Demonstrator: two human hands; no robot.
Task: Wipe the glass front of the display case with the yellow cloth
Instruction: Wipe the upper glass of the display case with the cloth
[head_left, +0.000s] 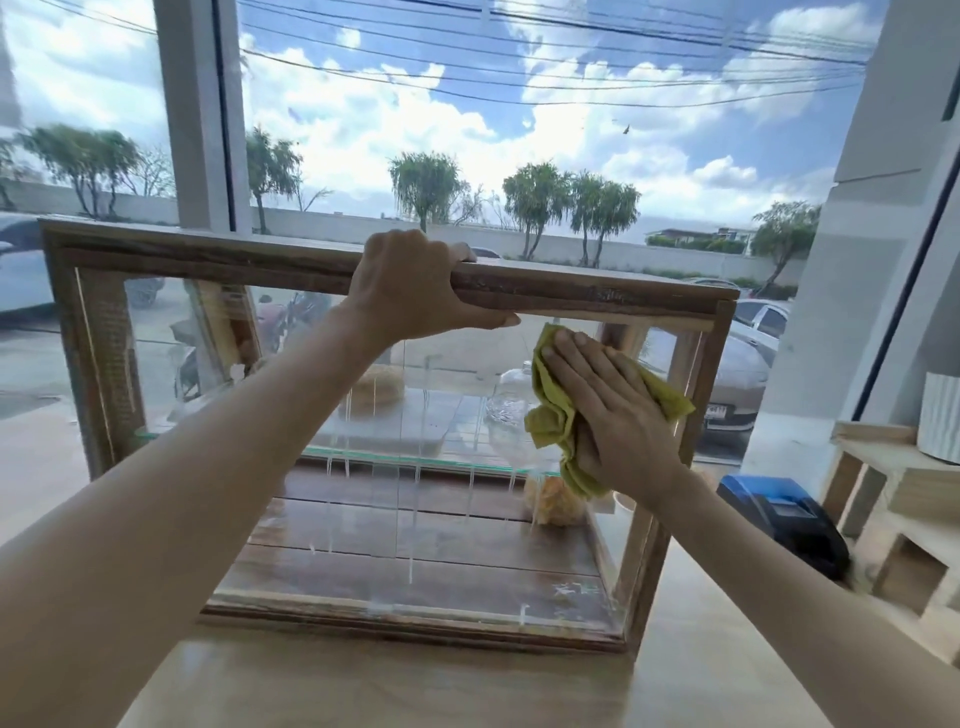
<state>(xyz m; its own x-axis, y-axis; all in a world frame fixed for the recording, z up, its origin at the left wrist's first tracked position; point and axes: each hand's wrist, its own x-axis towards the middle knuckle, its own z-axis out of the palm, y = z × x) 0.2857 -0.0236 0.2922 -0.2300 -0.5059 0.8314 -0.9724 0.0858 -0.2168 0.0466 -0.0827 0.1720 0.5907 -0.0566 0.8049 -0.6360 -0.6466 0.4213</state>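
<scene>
A wooden-framed display case (561, 291) stands on a pale counter, its glass front (363, 509) facing me and streaked with running drips of liquid. My left hand (410, 283) grips the top wooden rail, fingers curled over its far edge and thumb under its front. My right hand (608, 405) lies flat with straight fingers on the yellow cloth (550, 415), pressing it against the upper right part of the glass. The cloth bunches out to the left and below the palm.
Inside the case sit a glass shelf, a clear glass dome (511, 410) and wrapped baked goods (556, 501). A blue and black device (784, 514) and a light wooden shelf unit (904, 499) stand to the right. A large window lies behind.
</scene>
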